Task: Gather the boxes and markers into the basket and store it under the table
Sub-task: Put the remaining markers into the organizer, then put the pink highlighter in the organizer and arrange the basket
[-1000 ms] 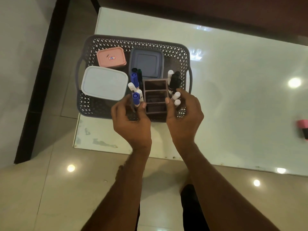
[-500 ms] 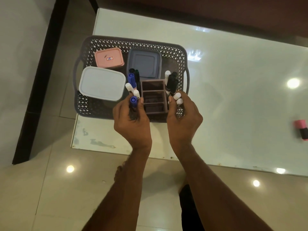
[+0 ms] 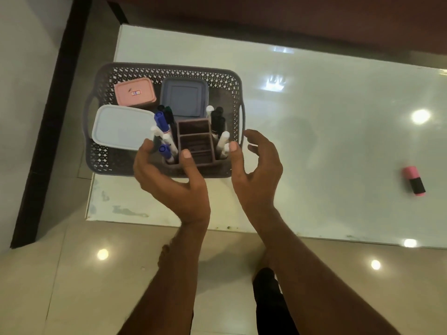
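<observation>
Where the left hand (image 3: pixel 173 181) and right hand (image 3: pixel 258 172) hover spread and empty, they hide the basket (image 3: pixel 167 71) front rim; markers (image 3: pixel 162 122) and boxes sit inside on the table (image 3: pixel 314 129). The pink box (image 3: pixel 134 91) label is unreadable.

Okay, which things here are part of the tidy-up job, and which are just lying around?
Part of the job:
basket
pink box
grey box
white box
marker holder
pink highlighter, still out on the table

Just lying about:
nothing visible
</observation>
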`<state>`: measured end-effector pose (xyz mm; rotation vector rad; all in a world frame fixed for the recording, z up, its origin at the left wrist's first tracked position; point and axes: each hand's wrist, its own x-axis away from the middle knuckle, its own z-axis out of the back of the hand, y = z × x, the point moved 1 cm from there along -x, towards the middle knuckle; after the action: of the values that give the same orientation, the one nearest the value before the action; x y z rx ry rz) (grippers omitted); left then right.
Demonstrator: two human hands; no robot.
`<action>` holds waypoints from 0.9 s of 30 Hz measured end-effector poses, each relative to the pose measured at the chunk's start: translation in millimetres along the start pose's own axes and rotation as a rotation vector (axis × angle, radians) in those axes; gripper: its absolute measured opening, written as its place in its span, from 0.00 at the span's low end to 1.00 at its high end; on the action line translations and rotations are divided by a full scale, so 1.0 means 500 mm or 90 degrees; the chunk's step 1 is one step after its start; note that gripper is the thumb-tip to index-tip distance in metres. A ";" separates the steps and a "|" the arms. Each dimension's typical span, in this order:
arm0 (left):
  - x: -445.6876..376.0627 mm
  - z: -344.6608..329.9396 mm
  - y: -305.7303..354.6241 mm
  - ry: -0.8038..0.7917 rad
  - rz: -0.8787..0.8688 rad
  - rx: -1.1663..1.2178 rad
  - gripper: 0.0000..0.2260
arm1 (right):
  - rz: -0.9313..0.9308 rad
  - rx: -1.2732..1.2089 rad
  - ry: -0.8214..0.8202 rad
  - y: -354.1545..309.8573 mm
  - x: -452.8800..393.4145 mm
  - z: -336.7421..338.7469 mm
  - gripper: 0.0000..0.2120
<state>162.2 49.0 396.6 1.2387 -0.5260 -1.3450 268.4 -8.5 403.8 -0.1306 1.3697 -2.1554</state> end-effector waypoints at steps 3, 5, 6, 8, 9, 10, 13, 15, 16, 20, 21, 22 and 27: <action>0.032 -0.012 0.040 -0.032 -0.033 0.037 0.24 | 0.003 0.021 0.022 0.029 -0.015 0.050 0.20; 0.058 -0.031 0.068 -0.073 -0.051 0.054 0.23 | 0.009 0.053 0.032 0.051 -0.027 0.085 0.19; 0.073 -0.044 0.082 -0.095 -0.066 0.061 0.23 | 0.009 0.071 0.036 0.063 -0.033 0.105 0.19; 0.109 -0.075 0.112 -0.135 -0.099 0.062 0.23 | 0.007 0.104 0.044 0.094 -0.048 0.150 0.18; 0.125 -0.088 0.125 -0.149 -0.107 0.058 0.23 | 0.003 0.117 0.045 0.108 -0.054 0.168 0.18; 0.146 -0.105 0.144 -0.166 -0.112 0.055 0.23 | -0.003 0.129 0.049 0.124 -0.063 0.193 0.17; 0.210 -0.161 0.195 -0.231 -0.120 0.050 0.22 | -0.007 0.170 0.073 0.179 -0.089 0.271 0.17; 0.257 -0.202 0.216 -0.279 -0.136 0.037 0.22 | -0.017 0.198 0.085 0.217 -0.108 0.323 0.17; 0.283 -0.223 0.227 -0.304 -0.146 0.030 0.22 | -0.029 0.210 0.093 0.237 -0.117 0.351 0.17; 0.392 -0.295 0.269 -0.421 -0.186 0.008 0.21 | -0.067 0.242 0.125 0.324 -0.143 0.456 0.18; 0.420 -0.313 0.277 -0.454 -0.197 0.003 0.21 | -0.080 0.253 0.132 0.346 -0.148 0.480 0.18; 0.447 -0.331 0.283 -0.486 -0.204 -0.002 0.21 | -0.094 0.267 0.137 0.370 -0.152 0.502 0.18; 0.556 -0.413 0.292 -0.613 -0.242 -0.056 0.22 | -0.150 0.332 0.139 0.481 -0.171 0.588 0.19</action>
<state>470.5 -162.0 357.8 0.5569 -0.8996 -2.2573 549.2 -273.6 354.4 0.1588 0.8882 -2.7184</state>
